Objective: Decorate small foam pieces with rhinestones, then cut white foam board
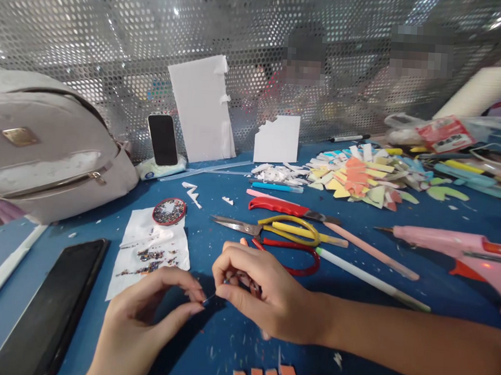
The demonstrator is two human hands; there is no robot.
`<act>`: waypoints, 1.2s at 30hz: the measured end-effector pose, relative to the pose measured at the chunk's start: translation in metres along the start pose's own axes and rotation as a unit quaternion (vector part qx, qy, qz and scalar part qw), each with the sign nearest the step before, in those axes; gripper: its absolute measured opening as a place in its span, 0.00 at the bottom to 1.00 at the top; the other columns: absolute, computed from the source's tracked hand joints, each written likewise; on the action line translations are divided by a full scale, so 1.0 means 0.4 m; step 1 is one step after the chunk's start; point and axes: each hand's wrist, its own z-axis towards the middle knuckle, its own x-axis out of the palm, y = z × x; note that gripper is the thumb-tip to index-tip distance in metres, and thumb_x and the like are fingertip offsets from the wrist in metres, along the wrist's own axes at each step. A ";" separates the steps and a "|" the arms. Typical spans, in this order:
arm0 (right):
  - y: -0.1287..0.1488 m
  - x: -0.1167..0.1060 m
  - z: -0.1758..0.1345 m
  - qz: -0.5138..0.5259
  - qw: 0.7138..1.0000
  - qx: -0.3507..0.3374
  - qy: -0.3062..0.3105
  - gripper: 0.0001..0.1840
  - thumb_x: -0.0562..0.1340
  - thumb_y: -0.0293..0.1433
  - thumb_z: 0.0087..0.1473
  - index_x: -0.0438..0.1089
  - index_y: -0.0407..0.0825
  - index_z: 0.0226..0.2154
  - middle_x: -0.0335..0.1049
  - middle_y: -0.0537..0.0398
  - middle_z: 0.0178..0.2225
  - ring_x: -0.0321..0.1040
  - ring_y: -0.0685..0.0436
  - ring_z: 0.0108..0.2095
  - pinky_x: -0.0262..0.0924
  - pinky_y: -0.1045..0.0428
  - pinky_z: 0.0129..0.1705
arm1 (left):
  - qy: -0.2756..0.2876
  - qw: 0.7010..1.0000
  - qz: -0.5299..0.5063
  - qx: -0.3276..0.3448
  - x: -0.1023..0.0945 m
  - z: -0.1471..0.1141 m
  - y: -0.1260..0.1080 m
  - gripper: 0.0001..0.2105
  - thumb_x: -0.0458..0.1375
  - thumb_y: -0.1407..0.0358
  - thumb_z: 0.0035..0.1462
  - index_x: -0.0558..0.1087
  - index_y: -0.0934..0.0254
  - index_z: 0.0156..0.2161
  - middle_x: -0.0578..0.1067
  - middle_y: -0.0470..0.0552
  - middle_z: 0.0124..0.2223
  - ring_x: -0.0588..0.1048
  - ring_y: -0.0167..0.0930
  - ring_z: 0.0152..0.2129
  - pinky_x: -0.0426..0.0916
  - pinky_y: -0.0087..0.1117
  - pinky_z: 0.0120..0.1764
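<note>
Thin strand, at four o'clock from the bead-strewn paper, is probably light, bendy and slippery, best pinched taut between fingertips, the left hand pinching one side, the right hand curled closed on the other

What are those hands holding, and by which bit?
A thin strand, perhaps wire or thread: the left hand and right hand pinch either side of its visible stretch. Its ends are unclear.
</note>
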 end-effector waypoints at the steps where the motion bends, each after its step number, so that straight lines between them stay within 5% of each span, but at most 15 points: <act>1: 0.000 0.000 0.000 -0.002 1.000 -0.003 -0.001 0.03 0.59 0.26 0.61 0.65 0.47 0.34 0.60 0.61 0.31 0.55 0.55 0.25 0.55 0.55 0.32 | 0.003 1.000 0.003 0.005 -0.001 0.002 0.000 0.08 0.67 0.72 0.54 0.79 0.54 0.35 0.82 0.42 0.31 0.81 0.26 0.29 0.76 0.19 0.35; 28: -0.001 0.002 -0.003 -0.052 0.998 -0.022 -0.001 0.03 0.61 0.27 0.59 0.66 0.48 0.33 0.62 0.62 0.30 0.59 0.53 0.28 0.55 0.52 0.42 | 0.016 0.999 0.038 0.013 0.000 0.003 0.004 0.08 0.64 0.73 0.56 0.79 0.55 0.36 0.83 0.43 0.33 0.81 0.27 0.31 0.77 0.21 0.37; 36: -0.014 0.006 0.002 -0.020 0.999 -0.044 0.014 0.01 0.64 0.27 0.60 0.70 0.48 0.35 0.67 0.58 0.33 0.64 0.51 0.30 0.59 0.54 0.36 | 0.022 0.996 0.057 0.071 0.010 0.006 -0.019 0.09 0.59 0.74 0.60 0.74 0.57 0.33 0.77 0.44 0.29 0.76 0.28 0.27 0.71 0.24 0.31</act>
